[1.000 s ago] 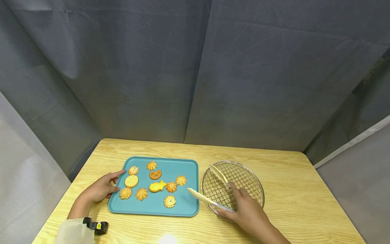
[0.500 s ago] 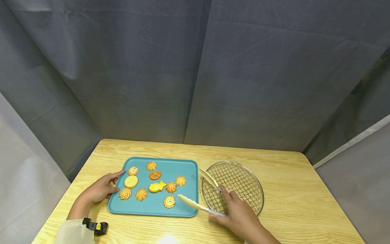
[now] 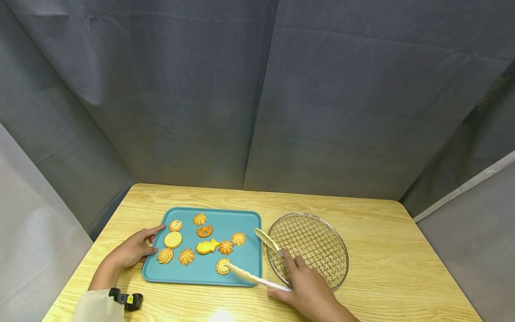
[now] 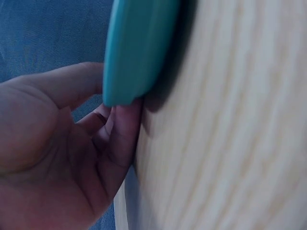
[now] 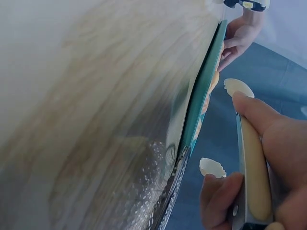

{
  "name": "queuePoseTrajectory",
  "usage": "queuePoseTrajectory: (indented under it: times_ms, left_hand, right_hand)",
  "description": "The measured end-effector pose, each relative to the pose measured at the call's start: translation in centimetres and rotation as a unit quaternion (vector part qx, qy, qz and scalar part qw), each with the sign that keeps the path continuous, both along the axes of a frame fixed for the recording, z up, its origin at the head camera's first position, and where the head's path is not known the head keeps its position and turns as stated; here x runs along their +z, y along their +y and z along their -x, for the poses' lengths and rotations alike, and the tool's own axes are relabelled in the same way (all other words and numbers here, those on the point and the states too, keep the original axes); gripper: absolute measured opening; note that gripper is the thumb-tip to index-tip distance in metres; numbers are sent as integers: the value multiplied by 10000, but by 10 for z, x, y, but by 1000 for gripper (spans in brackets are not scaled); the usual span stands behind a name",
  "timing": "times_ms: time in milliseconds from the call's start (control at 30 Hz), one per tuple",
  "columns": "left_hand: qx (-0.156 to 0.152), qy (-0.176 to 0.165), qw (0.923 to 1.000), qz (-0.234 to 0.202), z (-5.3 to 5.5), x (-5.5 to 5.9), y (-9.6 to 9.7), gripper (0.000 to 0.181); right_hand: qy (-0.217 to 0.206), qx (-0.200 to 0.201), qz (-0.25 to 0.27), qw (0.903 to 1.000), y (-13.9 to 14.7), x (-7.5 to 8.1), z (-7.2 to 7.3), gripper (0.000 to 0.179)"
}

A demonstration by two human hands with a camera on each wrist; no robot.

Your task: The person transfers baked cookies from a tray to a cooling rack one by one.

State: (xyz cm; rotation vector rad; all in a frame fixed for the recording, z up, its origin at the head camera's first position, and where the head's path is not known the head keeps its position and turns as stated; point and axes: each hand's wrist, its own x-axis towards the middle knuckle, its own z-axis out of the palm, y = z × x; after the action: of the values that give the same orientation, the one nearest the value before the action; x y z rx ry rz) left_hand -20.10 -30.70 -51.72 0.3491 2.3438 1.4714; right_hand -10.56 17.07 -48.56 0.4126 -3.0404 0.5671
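My left hand [image 3: 130, 250] grips the left rim of a teal tray [image 3: 185, 273], thumb on top and fingers beneath in the left wrist view. Several cookies lie on the tray, among them a fish-shaped one [image 3: 206, 247], a pretzel [image 3: 204, 231] and a round scalloped cookie [image 3: 221, 267]. In my right hand [image 3: 307, 288] are metal tongs [image 5: 254, 167] with cream scalloped tips, held with the arms spread apart. The lower tip reaches the right edge of the scalloped cookie; whether they touch I cannot tell. The other tip hangs over the tray's right edge, nothing between them.
To the right of the tray, a round wire rack [image 3: 311, 241] lies on the wooden table [image 3: 386, 264], partly beneath my right hand. Grey curtains [image 3: 193, 112] surround the table at the back and sides. A black band [image 3: 126, 298] is on my left wrist.
My right hand has carried the tongs leftward from above the wire rack, and their lower tip has come over the tray to the scalloped cookie. My left hand has stayed on the rim.
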Motion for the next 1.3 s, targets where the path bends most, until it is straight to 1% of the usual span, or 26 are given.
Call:
queuePoseTrajectory:
  times_ms: [200,600,833,1067,1300]
  left_hand:
    - [17,-13,10000,21,0,-1,0,71]
    - [17,-48,10000,-49,-1,-2,0,72]
    - [13,-9,10000,-6,-1,-2,-1,71]
    - [30,1,10000,-17,-1,-1,-1,71]
    - [149,0,9999,-5,0,-2,0,72]
  right_hand:
    - [95,190,-57,9998,-5,-2,-2,103]
    - [57,456,-172,9988,-26,-2,-3,100]
    - [-53,465,-322,9984,-31,-5,-3,100]
    - [57,485,-502,9975,-32,-9,-1,97]
    - [134,551,-646,9963,-32,-7,-1,89]
